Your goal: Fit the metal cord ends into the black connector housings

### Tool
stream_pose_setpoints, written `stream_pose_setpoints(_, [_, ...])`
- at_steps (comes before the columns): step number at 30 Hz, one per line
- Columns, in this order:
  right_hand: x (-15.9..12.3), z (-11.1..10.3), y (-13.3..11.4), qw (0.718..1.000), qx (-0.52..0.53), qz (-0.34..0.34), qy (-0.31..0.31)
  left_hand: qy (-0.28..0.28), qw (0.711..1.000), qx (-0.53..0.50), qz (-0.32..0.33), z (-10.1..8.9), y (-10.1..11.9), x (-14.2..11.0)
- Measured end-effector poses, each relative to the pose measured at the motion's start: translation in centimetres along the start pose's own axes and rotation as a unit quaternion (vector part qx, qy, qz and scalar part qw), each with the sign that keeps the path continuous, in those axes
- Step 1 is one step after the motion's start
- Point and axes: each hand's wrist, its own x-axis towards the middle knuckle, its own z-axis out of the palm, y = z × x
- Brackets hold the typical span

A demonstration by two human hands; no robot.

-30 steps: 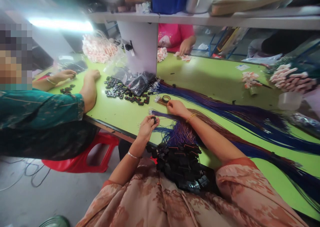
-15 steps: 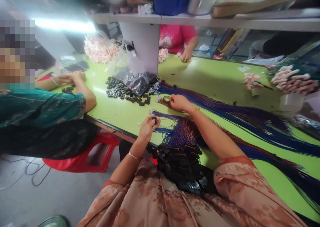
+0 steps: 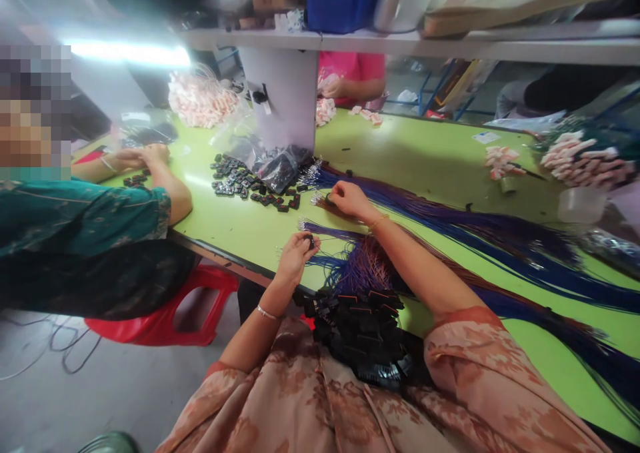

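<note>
My left hand (image 3: 295, 256) is closed on a small black connector (image 3: 309, 241), pinched between thumb and fingers, with thin wire leading from it to the right. Farther out on the table, my right hand (image 3: 353, 200) has its fingertips pressed together at a bundle of brown wires (image 3: 345, 212). A dark ring (image 3: 329, 200) lies there, partly covered by the fingers. Whatever sits in that pinch is hidden. Purple wires (image 3: 325, 228) with metal tips lie between the two hands. By my lap, a pile of black connectors (image 3: 357, 330) hangs with wires attached.
Loose black connectors (image 3: 240, 178) lie near a plastic bag (image 3: 280, 170). Long blue and purple wires (image 3: 430, 206) stretch across the green table (image 3: 400, 136). A person in a teal sleeve (image 3: 125, 206) works at left, another in pink (image 3: 357, 73) opposite. A shelf (image 3: 450, 45) hangs above.
My right hand has moved slightly left and up, now covering part of the dark ring. My left hand stays put. The person in pink has drawn a hand back from the table.
</note>
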Motion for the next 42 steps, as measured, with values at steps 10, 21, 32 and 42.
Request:
stream_pose_setpoints(10, [-1.4, 1.2, -3.7, 0.978, 0.197, -0.063, -0.011, -0.007, 1.0, 0.002, 0.004, -0.2, -0.2, 0.0])
stream_pose_setpoints(21, [-7.4, 1.9, -2.8, 0.978, 0.138, -0.103, -0.115, -0.011, 1.0, -0.006, 0.001, 0.2, 0.2, -0.2])
stream_pose_setpoints(32, [-8.0, 2.1, -3.0, 0.978, 0.103, -0.109, -0.143, -0.015, 1.0, -0.003, 0.005, 0.2, 0.3, -0.4])
stream_pose_setpoints(42, [-8.0, 2.5, -3.0, 0.983, 0.096, -0.085, -0.133, -0.019, 1.0, 0.005, 0.013, 0.1, 0.2, -0.4])
